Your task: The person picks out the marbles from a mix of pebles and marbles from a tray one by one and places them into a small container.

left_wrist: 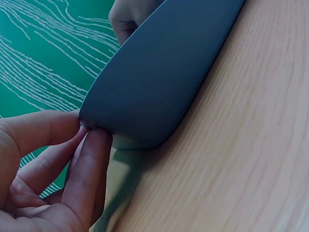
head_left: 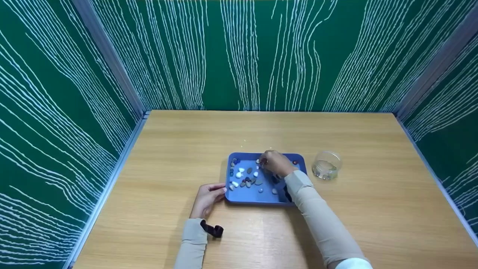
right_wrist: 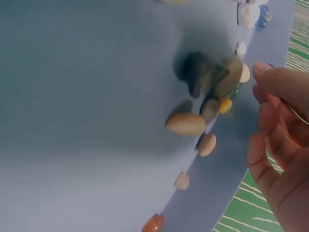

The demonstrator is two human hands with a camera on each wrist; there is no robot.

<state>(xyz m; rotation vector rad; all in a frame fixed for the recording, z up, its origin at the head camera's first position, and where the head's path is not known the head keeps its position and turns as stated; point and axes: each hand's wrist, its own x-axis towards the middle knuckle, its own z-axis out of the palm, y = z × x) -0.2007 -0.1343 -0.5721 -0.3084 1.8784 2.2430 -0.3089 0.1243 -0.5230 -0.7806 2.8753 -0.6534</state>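
Observation:
A blue tray [head_left: 244, 197] holds scattered pebbles and small glass marbles. My left hand [head_left: 206, 198] grips its near left side; in the left wrist view, thumb and fingers [left_wrist: 91, 169] pinch the tray corner [left_wrist: 145, 72]. Over the tray's far side reaches my right hand [head_left: 278, 163]. In the right wrist view its fingers [right_wrist: 280, 87] are loosely bent beside the tray wall, with nothing between them. Close to the fingertips are a blurred dark stone [right_wrist: 195, 72], a brown stone [right_wrist: 229, 77], a tan pebble [right_wrist: 186, 124] and a yellow marble [right_wrist: 225, 105].
To the tray's right stands a clear round container [head_left: 332, 158] with several glass pieces at its bottom. Tiny pale bits lie on the wooden table [head_left: 179, 149] behind the tray. A black strap [head_left: 213, 229] hangs from the left wrist. Green patterned panels [head_left: 213, 74] enclose the table.

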